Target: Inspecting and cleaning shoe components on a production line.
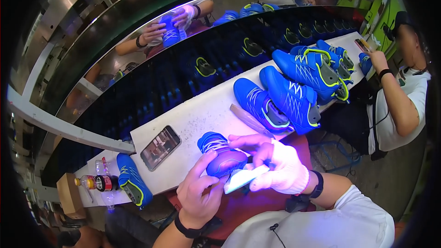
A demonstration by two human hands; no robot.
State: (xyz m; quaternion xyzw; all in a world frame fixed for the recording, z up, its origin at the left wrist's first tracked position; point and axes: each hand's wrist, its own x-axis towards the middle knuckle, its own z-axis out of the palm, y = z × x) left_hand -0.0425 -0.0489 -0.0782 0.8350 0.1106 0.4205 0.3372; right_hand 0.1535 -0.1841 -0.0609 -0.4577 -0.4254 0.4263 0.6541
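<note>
1. Blue sports shoe (221, 155) with white laces is held above the near edge of the white workbench (193, 119), close to the person's body, toe toward the bench.
2. Left hand (200, 192) is bare and cups the shoe from below; the fingers curl around its heel side and the thumb lies against the upper.
3. Right hand (275, 165) wears a white glove; its fingers close on the shoe's far side and also pinch a flat white tool (244, 178) against the sole edge. What kind of tool it is cannot be told.
4. Dark phone (160, 147) lies face up on the bench just left of the shoe. A narrow flat stick (250, 120) lies just beyond it.
5. More blue shoes (285, 96) stand in a row to the right, and one hangs at the bench's left end (133, 181) beside small bottles (98, 182).
6. Risk, judged: the right hand carries two items, so the tool may slip or the shoe may twist free.
7. Risk, judged: a dropped shoe would likely strike the phone or fall off the bench edge.
8. Risk, judged: the violet light flattens colour, so faint marks may be missed.
</note>
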